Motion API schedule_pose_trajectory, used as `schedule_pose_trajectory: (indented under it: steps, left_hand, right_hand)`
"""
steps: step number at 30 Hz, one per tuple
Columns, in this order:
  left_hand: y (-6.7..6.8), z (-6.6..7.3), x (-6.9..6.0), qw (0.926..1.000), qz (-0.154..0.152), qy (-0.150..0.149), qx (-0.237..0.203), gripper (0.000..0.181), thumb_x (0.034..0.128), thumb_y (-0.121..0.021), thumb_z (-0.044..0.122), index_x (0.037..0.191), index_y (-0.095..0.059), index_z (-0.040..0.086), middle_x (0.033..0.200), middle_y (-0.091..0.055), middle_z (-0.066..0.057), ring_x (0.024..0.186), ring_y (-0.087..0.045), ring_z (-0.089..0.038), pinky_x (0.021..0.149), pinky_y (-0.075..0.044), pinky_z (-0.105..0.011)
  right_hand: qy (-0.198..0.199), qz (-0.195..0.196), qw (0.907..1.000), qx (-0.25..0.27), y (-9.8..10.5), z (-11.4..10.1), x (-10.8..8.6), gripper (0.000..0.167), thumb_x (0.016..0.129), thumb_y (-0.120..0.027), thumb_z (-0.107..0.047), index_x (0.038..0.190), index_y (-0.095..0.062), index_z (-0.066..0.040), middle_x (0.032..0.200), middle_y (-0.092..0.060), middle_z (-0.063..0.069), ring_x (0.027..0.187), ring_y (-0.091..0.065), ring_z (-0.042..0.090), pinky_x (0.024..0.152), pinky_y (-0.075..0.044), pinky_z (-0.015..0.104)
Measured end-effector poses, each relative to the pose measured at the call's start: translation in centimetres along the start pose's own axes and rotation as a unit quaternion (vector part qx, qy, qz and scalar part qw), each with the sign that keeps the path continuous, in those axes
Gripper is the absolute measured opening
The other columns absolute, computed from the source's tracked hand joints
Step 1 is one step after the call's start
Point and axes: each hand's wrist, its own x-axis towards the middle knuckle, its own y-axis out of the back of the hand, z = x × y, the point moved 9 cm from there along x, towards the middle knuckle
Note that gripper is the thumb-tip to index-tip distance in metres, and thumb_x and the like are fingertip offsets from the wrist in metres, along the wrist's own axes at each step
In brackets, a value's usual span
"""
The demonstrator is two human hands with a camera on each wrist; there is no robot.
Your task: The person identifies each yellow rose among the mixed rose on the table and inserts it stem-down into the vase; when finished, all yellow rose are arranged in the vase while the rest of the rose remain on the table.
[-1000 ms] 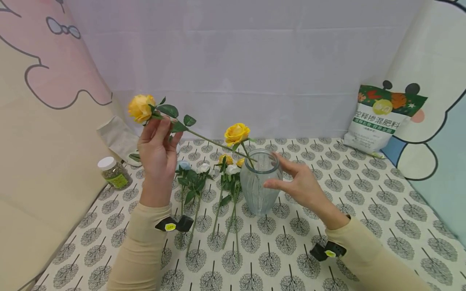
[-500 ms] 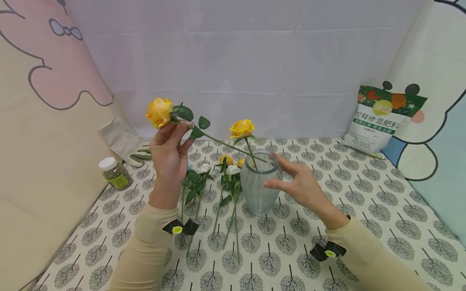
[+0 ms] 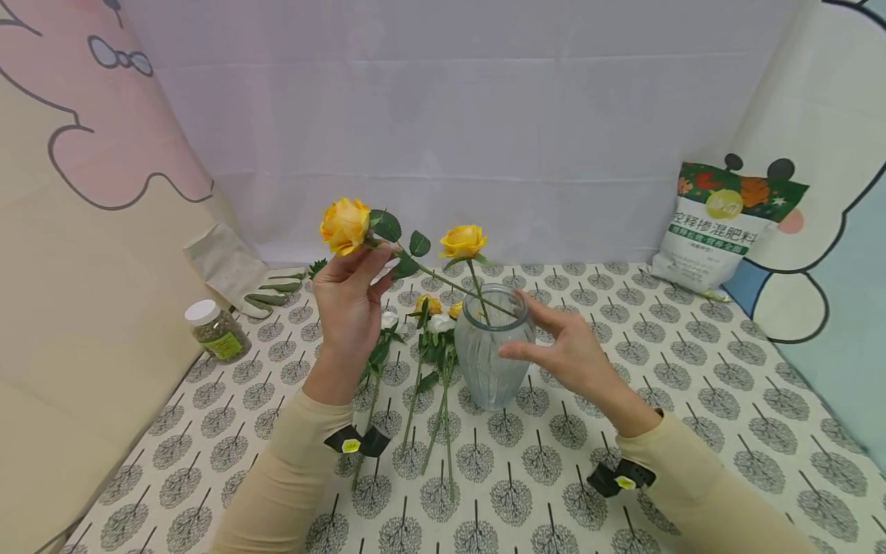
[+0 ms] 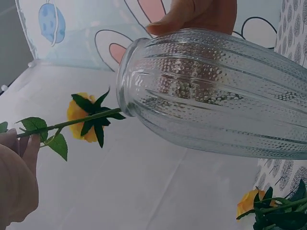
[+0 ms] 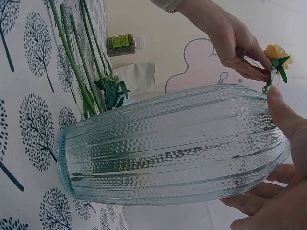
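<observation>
My left hand (image 3: pixel 349 304) pinches a yellow rose (image 3: pixel 344 225) by its stem just under the bloom. The stem slants down to the right, its lower end inside the mouth of a clear ribbed glass vase (image 3: pixel 493 369). Another yellow rose (image 3: pixel 463 242) stands in the vase, leaning slightly left and crossing the held stem. My right hand (image 3: pixel 571 354) holds the vase near its rim, thumb on the near side and fingers round the far side. In the right wrist view the vase (image 5: pixel 168 148) shows its dimpled ribs and its base on the tablecloth.
White flowers (image 3: pixel 441 323) and yellow roses (image 3: pixel 431 305) lie left of the vase, stems toward me. A lidded jar (image 3: pixel 218 331) and a glove (image 3: pixel 235 269) are at left. A fertilizer bag (image 3: pixel 723 231) stands back right on the tree-print tablecloth (image 3: pixel 664 335).
My left hand has moved right and slightly down with the yellow rose, and its stem end reaches further into the vase mouth. The right hand keeps its hold on the vase.
</observation>
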Motion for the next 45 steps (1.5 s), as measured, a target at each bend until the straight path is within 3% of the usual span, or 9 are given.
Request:
schedule_pose_trajectory:
  steps: [9,19,25,35,45]
  left_hand:
    - [-0.6,-0.7,-0.4,1.0000,0.000,-0.001,0.010,0.035,0.0909,-0.058,-0.019,0.090,-0.081,0.008,0.089,-0.071,-0.007,0.082,-0.073,-0.019,0.064,-0.060,-0.022]
    - [-1.7,-2.2,-1.2,0.9986,-0.023,0.012,0.045,0.037,0.0881,-0.061,-0.022,0.090,-0.080,0.010,0.088,-0.073,-0.006,0.082,-0.073,-0.017,0.075,-0.062,-0.032]
    - [-1.8,-3.0,-1.5,0.9972,-0.021,0.018,0.069,0.038,0.0858,-0.064,-0.021,0.089,-0.080,0.013,0.087,-0.074,-0.004,0.081,-0.073,-0.016,0.077,-0.062,-0.035]
    - [-2.2,-4.2,-2.6,0.9857,-0.048,0.029,0.159,0.026,0.0838,-0.077,-0.007,0.091,-0.080,0.018,0.090,-0.075,-0.002,0.083,-0.073,-0.016,0.083,-0.061,-0.039]
    - [-2.6,-4.6,-2.5,0.9815,-0.058,0.034,0.179,0.026,0.0846,-0.076,-0.006,0.091,-0.080,0.018,0.090,-0.075,0.000,0.092,-0.070,-0.019,0.092,-0.057,-0.042]
  right_hand:
    - [0.003,0.000,1.0000,0.002,0.0,-0.1,0.0,0.083,0.083,-0.083,-0.023,0.152,-0.040,-0.009,0.152,-0.040,0.015,0.139,-0.041,0.038,0.115,-0.031,0.052]
    - [0.003,0.002,1.0000,0.009,0.0,-0.1,0.0,0.082,0.083,-0.083,-0.022,0.152,-0.041,-0.010,0.152,-0.040,0.014,0.139,-0.041,0.038,0.115,-0.031,0.053]
    - [0.007,0.001,0.9999,0.012,-0.1,-0.1,0.1,0.083,0.082,-0.084,-0.020,0.151,-0.041,-0.007,0.152,-0.041,0.015,0.139,-0.041,0.038,0.115,-0.031,0.052]
    - [0.004,0.001,0.9999,0.013,-0.2,-0.1,0.1,0.083,0.082,-0.084,-0.022,0.152,-0.041,-0.008,0.151,-0.042,0.014,0.139,-0.041,0.038,0.115,-0.031,0.053]
    - [0.011,0.002,0.9998,0.017,0.0,-0.2,0.1,0.082,0.082,-0.084,-0.020,0.151,-0.042,-0.008,0.151,-0.041,0.014,0.139,-0.040,0.037,0.115,-0.031,0.052]
